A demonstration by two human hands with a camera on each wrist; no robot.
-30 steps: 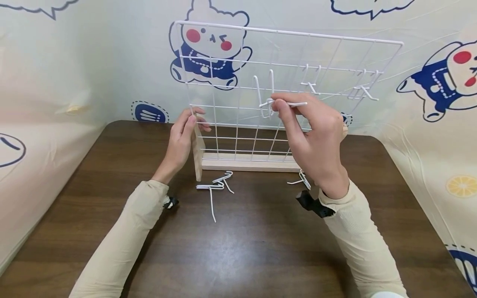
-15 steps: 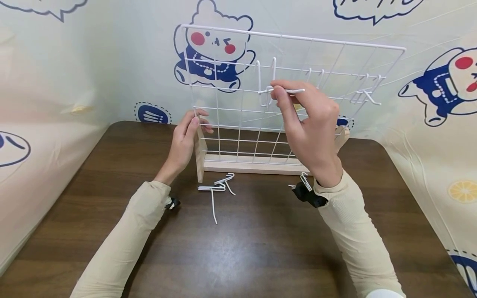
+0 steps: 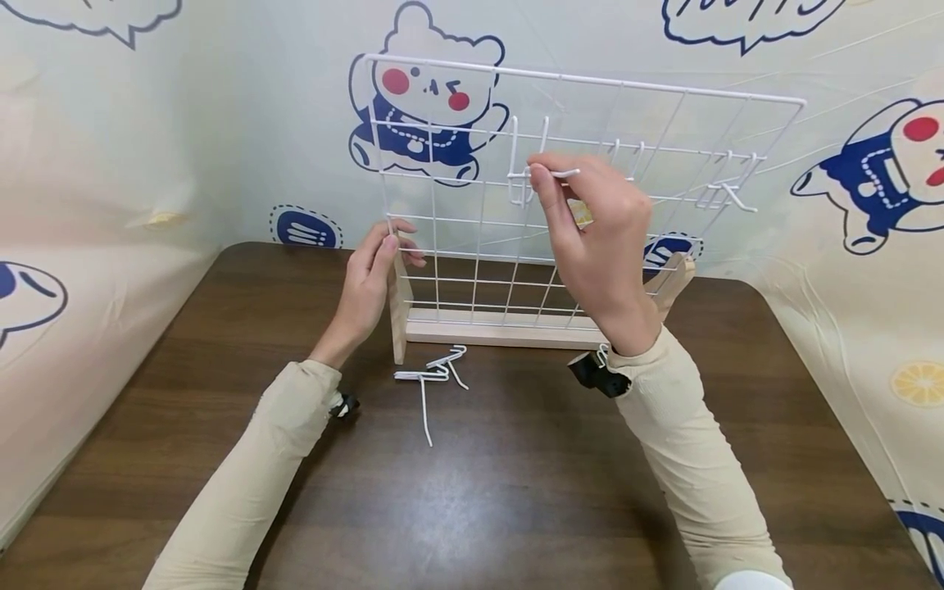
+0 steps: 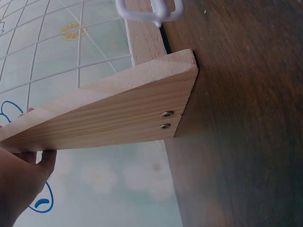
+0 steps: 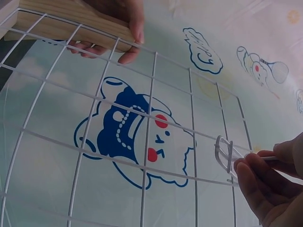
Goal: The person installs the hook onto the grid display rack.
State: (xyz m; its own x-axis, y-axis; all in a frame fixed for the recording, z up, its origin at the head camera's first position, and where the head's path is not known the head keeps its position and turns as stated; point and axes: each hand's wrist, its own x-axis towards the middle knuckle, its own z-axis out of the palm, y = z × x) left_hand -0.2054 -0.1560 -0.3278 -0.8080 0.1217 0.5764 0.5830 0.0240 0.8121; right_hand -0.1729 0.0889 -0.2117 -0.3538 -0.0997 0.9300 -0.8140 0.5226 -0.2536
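Note:
My left hand (image 3: 369, 274) grips the upper part of the left wooden side panel (image 3: 399, 319) of a display rack. That panel (image 4: 118, 109) fills the middle of the left wrist view. With thumb and fingertips my right hand (image 3: 601, 238) pinches a white wire hook (image 3: 514, 152) by its prong, in front of the white wire grid (image 3: 619, 84). Its two bent upper ends stand near the grid's second crossbar. In the right wrist view the hook's frame (image 5: 230, 156) lies close to the grid wires; I cannot tell whether it is caught on one.
A hook (image 3: 726, 192) hangs at the grid's right end; another hook (image 3: 615, 147) is mostly behind my right hand. Two loose hooks, a longer one (image 3: 424, 378) and a shorter one (image 3: 448, 358), lie before the wooden base (image 3: 501, 332). My right wrist mostly covers another (image 3: 602, 354).
The right hand has raised the hook from the grid's middle towards its second crossbar and shifted slightly left. The left hand keeps its grip on the panel; the head view has tilted a little.

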